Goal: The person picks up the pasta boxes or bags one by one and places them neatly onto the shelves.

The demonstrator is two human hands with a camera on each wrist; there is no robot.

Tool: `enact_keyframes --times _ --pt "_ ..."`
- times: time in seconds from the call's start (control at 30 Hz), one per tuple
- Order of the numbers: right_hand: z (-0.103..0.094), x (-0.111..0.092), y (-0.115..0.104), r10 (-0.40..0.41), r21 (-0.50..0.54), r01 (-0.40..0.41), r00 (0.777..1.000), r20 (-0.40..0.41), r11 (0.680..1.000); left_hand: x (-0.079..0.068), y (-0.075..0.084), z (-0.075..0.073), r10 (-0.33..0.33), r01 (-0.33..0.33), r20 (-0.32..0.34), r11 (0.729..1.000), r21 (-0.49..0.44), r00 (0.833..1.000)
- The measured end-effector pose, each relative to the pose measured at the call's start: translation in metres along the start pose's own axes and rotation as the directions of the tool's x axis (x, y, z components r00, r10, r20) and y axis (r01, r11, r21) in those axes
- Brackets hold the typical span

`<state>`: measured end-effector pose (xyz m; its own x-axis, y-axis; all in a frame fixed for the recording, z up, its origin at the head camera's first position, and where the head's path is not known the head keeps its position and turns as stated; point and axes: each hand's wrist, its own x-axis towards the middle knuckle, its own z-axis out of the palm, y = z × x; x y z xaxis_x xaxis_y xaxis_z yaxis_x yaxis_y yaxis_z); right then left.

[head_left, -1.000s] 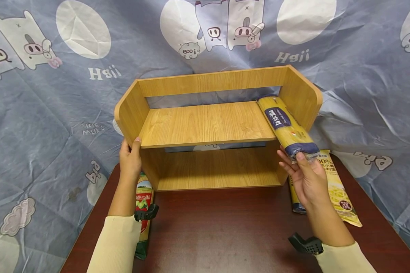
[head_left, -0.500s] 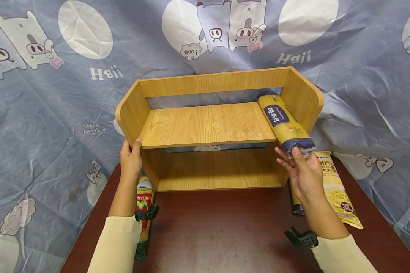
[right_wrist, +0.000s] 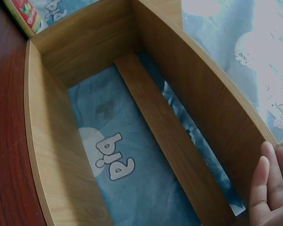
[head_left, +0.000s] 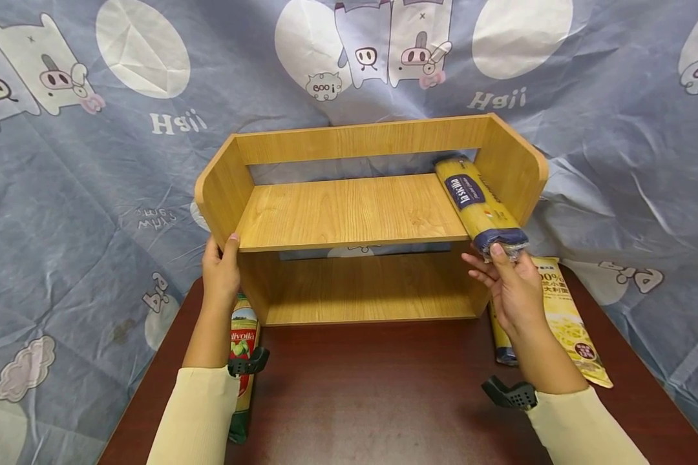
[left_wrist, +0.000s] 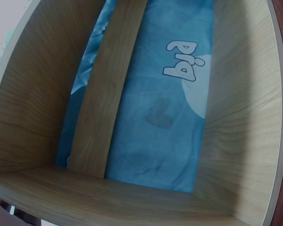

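A two-level wooden shelf stands on the table. My left hand holds its left side panel, with the thumb at the front edge; the other fingers are partly hidden by the panel. On the upper board, along the right side panel, lies a yellow and dark-blue pack of spaghetti. Its front end sticks out past the board's edge. There my right hand pinches the clear wrapper end, thumb on top and fingers underneath. In the right wrist view only the fingers of that hand show, beside the shelf.
Right of the shelf, on the dark red table, lie a yellow pasta bag and another yellow pack with a blue end. A red and green pack lies at the left, partly behind my forearm. Patterned blue cloth hangs behind.
My right hand has pushed the spaghetti pack farther back along the upper board and slightly left, so less of it overhangs. My left hand stays on the side panel.
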<state>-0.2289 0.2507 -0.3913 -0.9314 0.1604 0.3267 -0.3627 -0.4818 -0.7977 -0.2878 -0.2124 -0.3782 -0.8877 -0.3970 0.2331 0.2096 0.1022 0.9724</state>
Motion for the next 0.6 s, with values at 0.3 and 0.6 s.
enact_keyframes --times 0.3,0.6 --pt "-0.008 -0.003 0.000 0.029 -0.077 -0.026 0.999 0.039 0.997 -0.001 0.002 -0.001 0.000 0.000 0.018 1.000 -0.015 1.000" --pt "-0.015 -0.017 -0.004 -0.007 -0.099 0.013 0.998 0.056 0.995 -0.002 0.003 -0.001 0.000 0.000 0.017 1.000 0.003 1.000"
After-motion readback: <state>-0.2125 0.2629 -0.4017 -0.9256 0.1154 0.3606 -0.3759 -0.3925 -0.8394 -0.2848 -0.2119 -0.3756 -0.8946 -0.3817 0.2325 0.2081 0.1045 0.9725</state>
